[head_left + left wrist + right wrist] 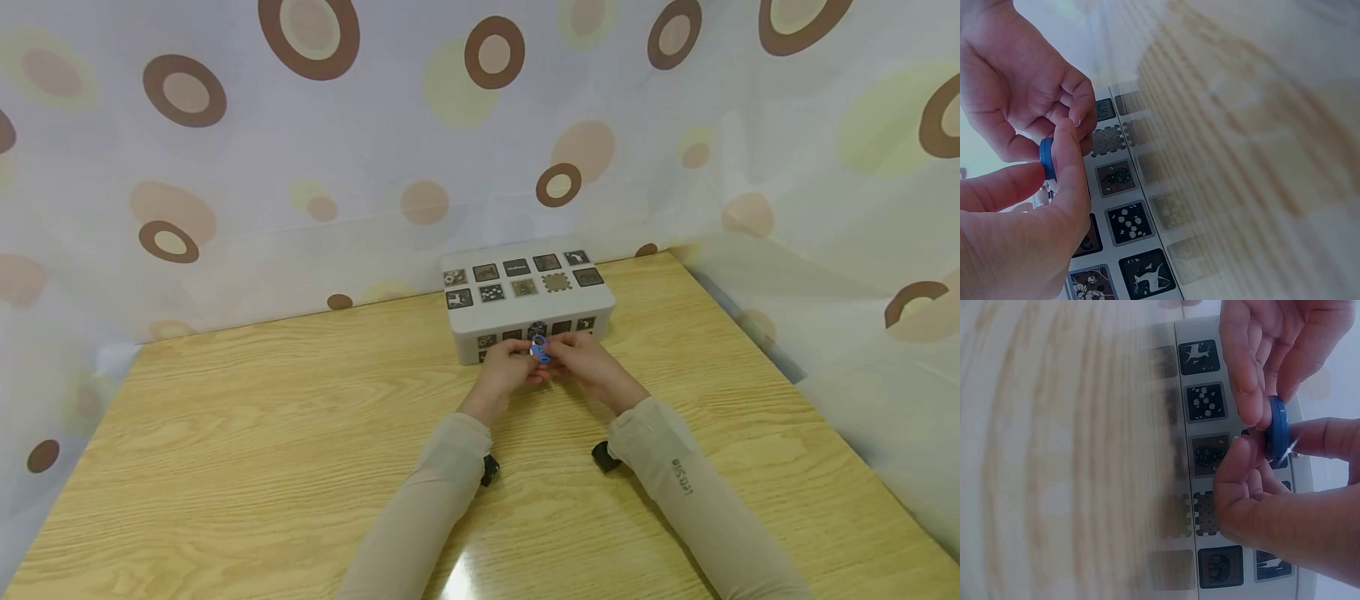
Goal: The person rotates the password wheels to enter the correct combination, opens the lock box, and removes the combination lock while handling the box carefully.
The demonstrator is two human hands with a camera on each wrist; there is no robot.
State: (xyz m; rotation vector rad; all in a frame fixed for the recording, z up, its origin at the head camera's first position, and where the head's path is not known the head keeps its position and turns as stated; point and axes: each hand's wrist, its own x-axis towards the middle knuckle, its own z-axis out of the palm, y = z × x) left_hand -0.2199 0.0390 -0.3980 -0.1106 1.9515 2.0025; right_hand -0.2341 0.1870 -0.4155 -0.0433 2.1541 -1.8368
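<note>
A small blue flat object (540, 353) with rounded edges and a round opening is between both hands, in front of the white box (517, 314). Its exact kind cannot be told. My left hand (504, 372) pinches its left side between thumb and fingers. From the right, my right hand (590, 364) pinches the same object. Edge-on in the right wrist view, the blue object (1279, 428) looks like a thick disc, with a thin shiny bit beside it. A dark metal latch (537, 328) shows on the box front just above the fingers.
The box bears square dark pictures on lid and front and stands at the back of the wooden table (285, 425). A curtain (360, 133) with brown and yellow circles hangs behind and at the sides. Black straps (605, 457) show at both wrists.
</note>
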